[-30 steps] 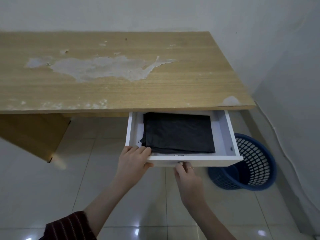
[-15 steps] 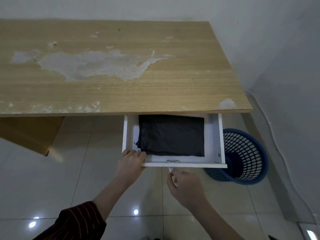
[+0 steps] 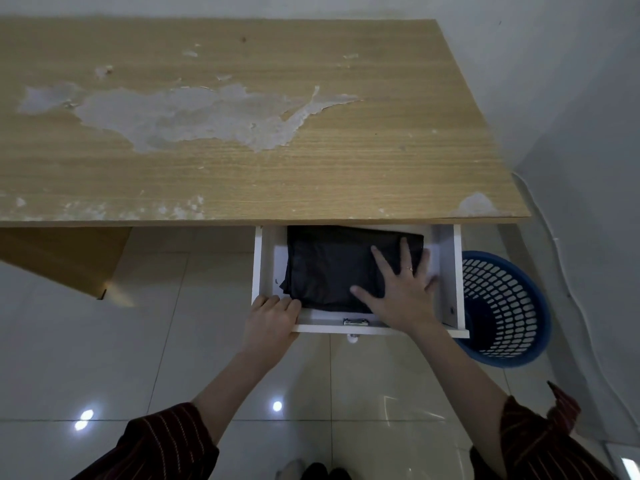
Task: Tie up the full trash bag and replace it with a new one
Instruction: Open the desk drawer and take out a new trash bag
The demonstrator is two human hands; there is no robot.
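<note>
**Right hand flat on the folded bags in the open drawer**

The wooden desk (image 3: 242,133), its veneer peeled away in pale patches, fills the upper part of the view. Below its front edge the white drawer (image 3: 449,271) stands pulled out over the tiled floor. Just to the right of the drawer, on the floor by the wall, sits the blue perforated trash basket (image 3: 512,306); it looks dark inside, and whether a liner is in it cannot be told.

Inside the drawer lies the stack of folded black trash bags (image 3: 329,268), its long axis running left to right, parallel to the drawer front. The right hand (image 3: 401,292) is the nearer one: it rests palm down on the right half of the stack, fingers spread wide, not pinching anything yet. The left hand (image 3: 272,318) is curled over the drawer's front left corner, its fingertips just beside the stack's near left corner.

The next move likely calls for peeling one bag off the top; thin film tends to cling, so several may lift together.

No brand, label or writing can be read anywhere.
</note>
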